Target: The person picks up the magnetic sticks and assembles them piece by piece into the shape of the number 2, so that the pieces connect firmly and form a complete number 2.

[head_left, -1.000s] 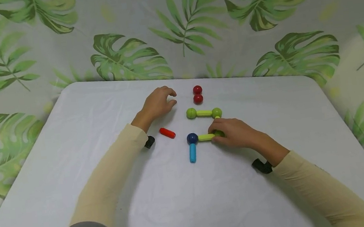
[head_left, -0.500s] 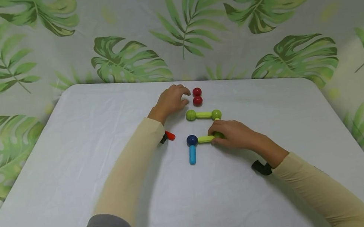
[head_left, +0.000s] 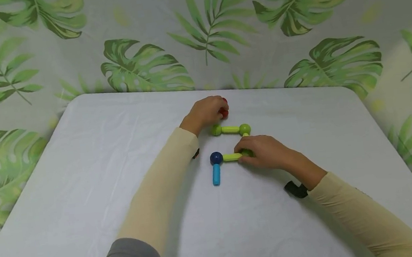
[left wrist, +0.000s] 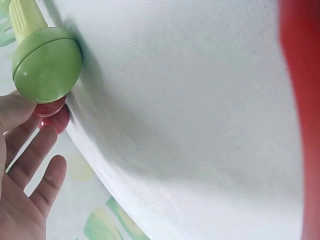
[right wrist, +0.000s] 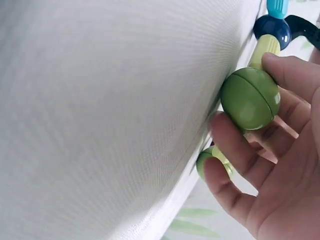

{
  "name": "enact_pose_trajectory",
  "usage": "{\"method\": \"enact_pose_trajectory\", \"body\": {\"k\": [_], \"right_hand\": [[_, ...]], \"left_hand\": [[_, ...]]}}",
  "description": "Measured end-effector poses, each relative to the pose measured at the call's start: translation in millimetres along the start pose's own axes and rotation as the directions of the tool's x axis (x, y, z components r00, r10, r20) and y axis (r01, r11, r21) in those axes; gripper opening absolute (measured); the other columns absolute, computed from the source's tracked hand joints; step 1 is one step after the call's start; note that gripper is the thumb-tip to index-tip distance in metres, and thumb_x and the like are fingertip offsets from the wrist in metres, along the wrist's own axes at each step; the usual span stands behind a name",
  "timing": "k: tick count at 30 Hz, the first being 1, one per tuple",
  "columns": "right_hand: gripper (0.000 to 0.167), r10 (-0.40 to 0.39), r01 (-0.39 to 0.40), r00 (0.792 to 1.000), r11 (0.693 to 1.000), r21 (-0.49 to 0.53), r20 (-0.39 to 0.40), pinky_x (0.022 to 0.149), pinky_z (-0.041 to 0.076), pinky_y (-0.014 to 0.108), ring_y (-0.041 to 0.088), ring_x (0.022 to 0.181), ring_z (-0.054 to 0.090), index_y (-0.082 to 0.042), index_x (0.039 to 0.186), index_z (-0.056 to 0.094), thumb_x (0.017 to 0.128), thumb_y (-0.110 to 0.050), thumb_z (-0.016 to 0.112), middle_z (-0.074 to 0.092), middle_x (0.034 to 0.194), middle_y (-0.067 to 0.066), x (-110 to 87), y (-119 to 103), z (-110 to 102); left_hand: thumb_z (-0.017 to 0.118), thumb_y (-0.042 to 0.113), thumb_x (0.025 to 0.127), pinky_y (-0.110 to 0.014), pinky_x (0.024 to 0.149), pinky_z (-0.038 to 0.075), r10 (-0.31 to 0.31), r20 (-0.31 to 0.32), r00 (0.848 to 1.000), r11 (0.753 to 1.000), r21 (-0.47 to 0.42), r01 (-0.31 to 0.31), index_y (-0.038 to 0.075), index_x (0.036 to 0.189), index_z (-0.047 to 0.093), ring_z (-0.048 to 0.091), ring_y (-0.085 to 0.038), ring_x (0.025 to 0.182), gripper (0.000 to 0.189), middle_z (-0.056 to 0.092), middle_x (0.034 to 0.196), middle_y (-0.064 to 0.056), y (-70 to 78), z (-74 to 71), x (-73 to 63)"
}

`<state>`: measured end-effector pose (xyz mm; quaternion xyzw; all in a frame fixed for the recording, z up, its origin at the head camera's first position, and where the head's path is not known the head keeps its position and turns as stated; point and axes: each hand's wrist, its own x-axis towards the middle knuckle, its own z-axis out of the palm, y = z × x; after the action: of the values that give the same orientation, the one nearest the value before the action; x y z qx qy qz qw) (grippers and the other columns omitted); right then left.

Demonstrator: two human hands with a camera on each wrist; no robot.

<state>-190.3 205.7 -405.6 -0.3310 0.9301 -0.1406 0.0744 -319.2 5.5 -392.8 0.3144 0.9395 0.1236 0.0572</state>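
At the far middle of the table, my left hand (head_left: 205,110) curls its fingers and thumb about two touching red balls (left wrist: 59,120), which are partly covered. Close beside it, a green ball (left wrist: 47,65) ends a chain of yellow-green sticks (head_left: 230,130) and green balls. My right hand (head_left: 263,150) grips the chain's near corner, a green ball (right wrist: 250,97), between thumb and fingers. From that corner a yellow-green stick (head_left: 231,157) runs left to a dark blue ball (head_left: 216,158), and a light blue stick (head_left: 216,174) points from it towards me.
White cloth covers the table (head_left: 81,168). Its far edge meets a leaf-patterned curtain (head_left: 145,67). A red stick (left wrist: 307,100) lies under my left wrist, blurred at the left wrist view's edge and mostly hidden from the head view.
My left hand has moved right from beside the red stick to the red balls, its fingers now around them. The right hand stays on the green ball.
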Motion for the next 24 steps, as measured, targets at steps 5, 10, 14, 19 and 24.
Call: {"method": "enact_pose_trajectory", "body": {"k": [5, 10, 14, 19, 24], "right_hand": [[0.023, -0.035, 0.032, 0.998, 0.997, -0.066, -0.050, 0.084, 0.054, 0.038, 0.015, 0.094, 0.065, -0.017, 0.108, 0.074, 0.087, -0.027, 0.076, 0.073, 0.104, -0.003, 0.2, -2.5, -1.5], [0.028, -0.133, 0.117, 0.985, 0.984, -0.135, -0.111, 0.088, 0.051, 0.040, 0.022, 0.102, 0.059, -0.015, 0.111, 0.073, 0.085, -0.026, 0.077, 0.072, 0.109, 0.000, 2.5, -5.3, -1.6], [0.031, -0.230, 0.215, 0.965, 0.969, -0.123, -0.129, 0.098, 0.050, 0.040, 0.022, 0.112, 0.058, -0.016, 0.115, 0.071, 0.085, -0.021, 0.077, 0.070, 0.116, 0.000, 8.9, -8.1, -1.3], [0.038, -0.343, 0.336, 0.936, 0.938, -0.082, -0.078, 0.101, 0.050, 0.038, 0.021, 0.116, 0.060, -0.018, 0.122, 0.068, 0.086, -0.010, 0.075, 0.067, 0.122, 0.002, 21.0, -15.4, 1.5], [0.034, -0.412, 0.407, 0.911, 0.908, -0.097, -0.025, 0.096, 0.052, 0.037, 0.020, 0.111, 0.062, -0.022, 0.119, 0.069, 0.090, -0.004, 0.066, 0.063, 0.130, 0.005, 28.7, -22.5, 7.7]], "left_hand": [[0.062, 0.015, 0.096, -0.037, 0.092, 0.050, -0.024, -0.008, 1.000, 1.000, -0.004, 0.024, 0.017, 0.113, 0.067, 0.057, -0.019, 0.103, 0.017, 0.062, 0.115, -0.001, 1.1, 1.6, 0.9], [0.065, 0.015, 0.094, -0.036, 0.087, 0.049, -0.041, 0.024, 0.999, 0.997, -0.069, 0.043, 0.014, 0.109, 0.061, 0.055, -0.019, 0.096, 0.015, 0.063, 0.108, -0.001, 1.1, 2.8, 2.2], [0.065, 0.015, 0.095, -0.036, 0.091, 0.049, -0.050, 0.038, 0.998, 0.994, -0.098, 0.053, 0.014, 0.112, 0.060, 0.055, -0.020, 0.099, 0.018, 0.063, 0.111, -0.002, 1.0, 1.9, 2.2], [0.063, 0.013, 0.096, -0.038, 0.103, 0.047, -0.060, 0.055, 0.997, 0.987, -0.143, 0.067, 0.013, 0.125, 0.062, 0.056, -0.021, 0.110, 0.029, 0.063, 0.124, -0.005, 0.0, 0.1, 1.4], [0.060, 0.011, 0.097, -0.038, 0.105, 0.046, -0.059, 0.078, 0.995, 0.976, -0.203, 0.074, 0.011, 0.128, 0.062, 0.055, -0.022, 0.114, 0.031, 0.062, 0.129, -0.007, 0.4, 0.4, 3.7]]}}
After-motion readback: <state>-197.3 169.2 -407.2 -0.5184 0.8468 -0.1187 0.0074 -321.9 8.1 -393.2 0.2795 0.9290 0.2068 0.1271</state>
